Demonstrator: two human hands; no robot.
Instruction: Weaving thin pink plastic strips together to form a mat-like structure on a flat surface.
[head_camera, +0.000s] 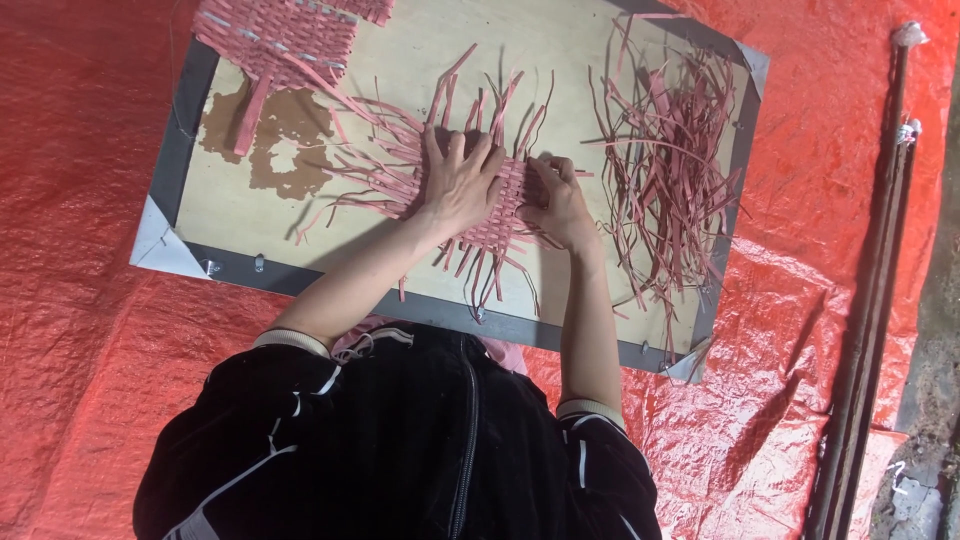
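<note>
Woven pink strip mat (480, 195) lies mid-board (230, 215). Left hand (458, 185) spread flat, pressing weave down. Right hand (555, 200) pinches strip end at mat's right edge. Strips likely light, thin, springy, prone to slipping; hold near crossings, not loose ends. Loose strip pile (665, 170) lies to right.

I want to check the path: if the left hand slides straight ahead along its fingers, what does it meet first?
The left hand lies flat on the woven pink mat, fingers pointing up the board. It would probably meet the mat's loose strip ends first.
</note>
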